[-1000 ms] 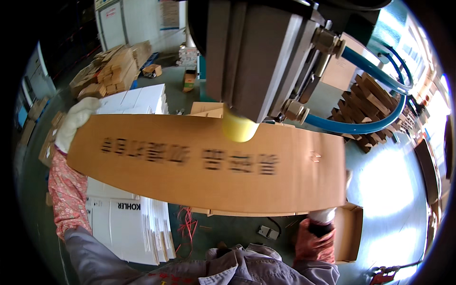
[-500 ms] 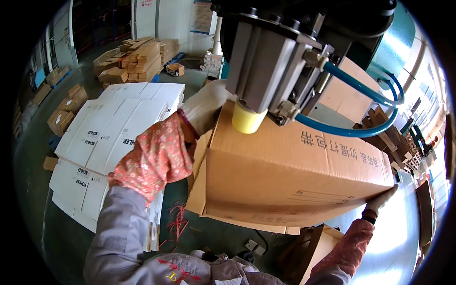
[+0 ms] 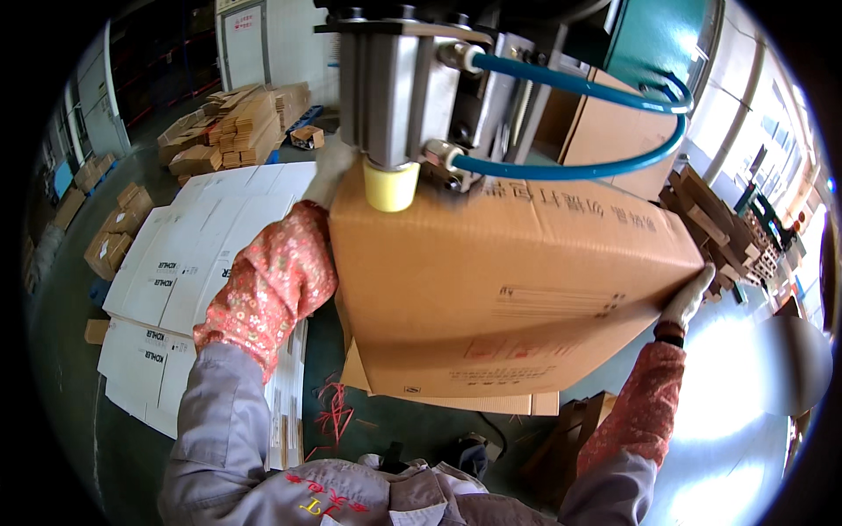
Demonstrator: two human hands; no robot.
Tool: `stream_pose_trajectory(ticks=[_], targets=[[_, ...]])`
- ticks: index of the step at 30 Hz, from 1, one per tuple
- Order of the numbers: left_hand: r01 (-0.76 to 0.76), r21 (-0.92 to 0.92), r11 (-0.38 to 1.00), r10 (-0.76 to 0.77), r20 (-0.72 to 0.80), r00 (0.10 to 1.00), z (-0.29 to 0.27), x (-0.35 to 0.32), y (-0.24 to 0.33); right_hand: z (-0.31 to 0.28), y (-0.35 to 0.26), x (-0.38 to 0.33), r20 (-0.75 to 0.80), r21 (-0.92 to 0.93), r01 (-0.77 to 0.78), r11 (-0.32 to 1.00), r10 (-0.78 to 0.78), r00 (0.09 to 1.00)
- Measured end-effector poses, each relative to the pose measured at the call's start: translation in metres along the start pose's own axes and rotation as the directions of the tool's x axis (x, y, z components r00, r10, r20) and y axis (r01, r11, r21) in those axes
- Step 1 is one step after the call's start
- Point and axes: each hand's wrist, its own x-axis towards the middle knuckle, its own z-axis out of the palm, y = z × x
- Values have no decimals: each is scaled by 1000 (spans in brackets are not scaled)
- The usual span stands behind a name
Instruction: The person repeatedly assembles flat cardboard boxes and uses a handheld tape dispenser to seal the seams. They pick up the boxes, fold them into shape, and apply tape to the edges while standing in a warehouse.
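- A large brown cardboard carton (image 3: 517, 289) fills the middle, reaching toward 4 o'clock. It sits tilted, with dark print on its upper panel and its broad side facing the wearer.
- The left hand (image 3: 331, 171), in a pale glove, is at the carton's 10 o'clock corner. It is blurred and its fingers are partly hidden, so how far they are closed cannot be told.
- The right hand (image 3: 688, 298), in a whitish glove, has hold of the carton's edge at 3 o'clock, its fingers fairly straight along the cardboard.
- Red floral sleeve covers (image 3: 272, 285) wrap both forearms over grey work clothes.
- At 12 o'clock hangs a grey metal machine head (image 3: 395, 96). Its yellow tip (image 3: 392, 188) overlaps the carton's upper left part; whether they touch cannot be told.
- Blue hoses (image 3: 579, 168) loop from it toward 2 o'clock.
- At 9 o'clock lies a stack of flat white cartons (image 3: 189, 232).
- Flattened brown cardboard (image 3: 241, 131) is piled at 10 o'clock.
- Red straps (image 3: 335, 408) lie tangled on the floor at 7 o'clock.
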Motion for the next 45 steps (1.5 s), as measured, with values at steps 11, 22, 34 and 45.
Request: stream_pose_trajectory(ticks=[11,22,34,45], targets=[[-417,-71,906,420,26,907,80,-115,1,-76,-2,49,80,417,-233,878,220,972],[-373,-598,709,689,477,545,483,-199,-34,-552,-41,26,-257,304,-545,781,618,743],[-170,-851,496,792,524,-313,754,-362,-135,-790,107,-155,-687,256,-763,593,667,288],[-55,-592,804,592,790,161,748,-461,-234,-864,259,-86,-883,-177,-914,364,352,311]])
